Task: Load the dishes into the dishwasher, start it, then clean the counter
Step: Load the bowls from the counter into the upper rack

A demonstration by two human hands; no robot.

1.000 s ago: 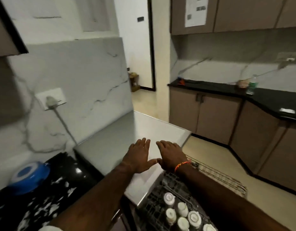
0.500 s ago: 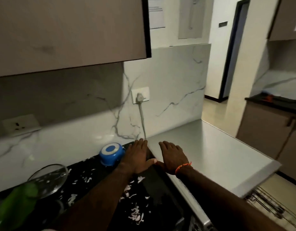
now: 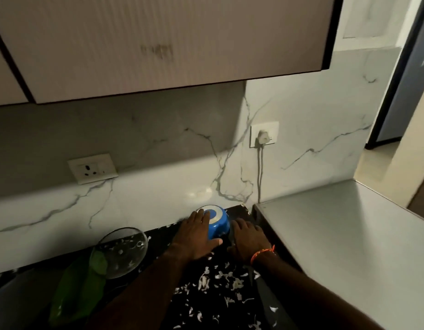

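Dim kitchen corner w/ a marble backsplash [image 3: 158,191] and a black speckled counter [image 3: 201,306] that's butting up against the steel dishwasher top [image 3: 349,246] on the right. Looks like we're in the dish-gathering bit, imo, not the wiping yet, bc the counter is still covered in white peel scraps [image 3: 218,282]. Left hand [image 3: 196,236] is resting on the upside-down blue bowl [image 3: 218,222] sitting at the back by the wall, fingers fairly straight over its left side and thumb stretching along the front, so touching more than gripping. Right hand [image 3: 250,239] is lying flat just beside the bowl on its right, fingers relaxed, holding nothing afaict. Next move prob needs both hands closing round the bowl and lifting it, then carrying it over to the rack. Containers: blue bowl is inverted so can't tell what's under it; the clear glass bowl [image 3: 121,251] to the left is leaning tilted, w/ bits of scrap stuck inside and something green [image 3: 80,289] right beside it, can't tell what tbh.
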